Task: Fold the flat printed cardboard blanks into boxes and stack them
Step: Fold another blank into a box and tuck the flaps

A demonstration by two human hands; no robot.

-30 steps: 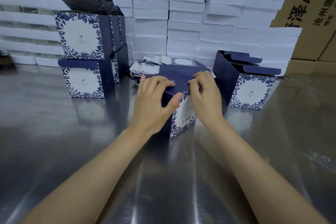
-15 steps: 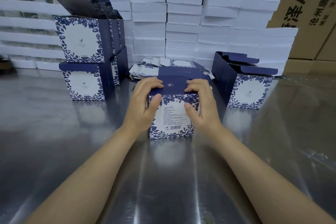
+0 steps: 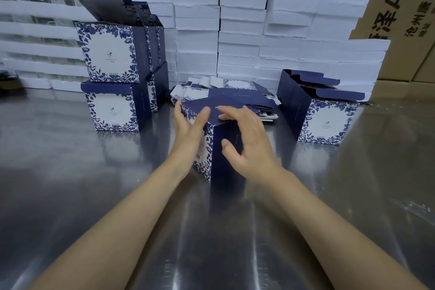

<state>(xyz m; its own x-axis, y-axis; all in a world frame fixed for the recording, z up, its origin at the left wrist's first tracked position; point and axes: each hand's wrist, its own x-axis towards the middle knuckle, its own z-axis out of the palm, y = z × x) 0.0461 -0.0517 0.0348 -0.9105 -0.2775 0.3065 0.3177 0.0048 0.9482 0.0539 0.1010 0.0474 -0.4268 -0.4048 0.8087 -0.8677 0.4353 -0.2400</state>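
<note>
A folded navy box with blue floral print (image 3: 224,148) stands on the steel table (image 3: 70,183), one corner turned toward me and its top closed. My left hand (image 3: 188,132) lies flat along its left floral face, thumb on the top. My right hand (image 3: 247,143) rests spread fingers on the top, with the thumb against the navy side. Behind the box lies a pile of flat printed blanks (image 3: 235,88). At the left, finished boxes are stacked two high (image 3: 110,54), the upper ones with lids up. Another folded box with open flaps (image 3: 327,120) stands at the right.
Stacks of white foam lids (image 3: 242,30) form a wall along the back of the table. Brown shipping cartons (image 3: 400,7) rise behind them at the right. The shiny table surface stretches toward me on both sides of my arms.
The box has turned from showing its label face to showing a corner. My hands went from clasping both sides to the left lying flat along one face and the right spreading over the top.
</note>
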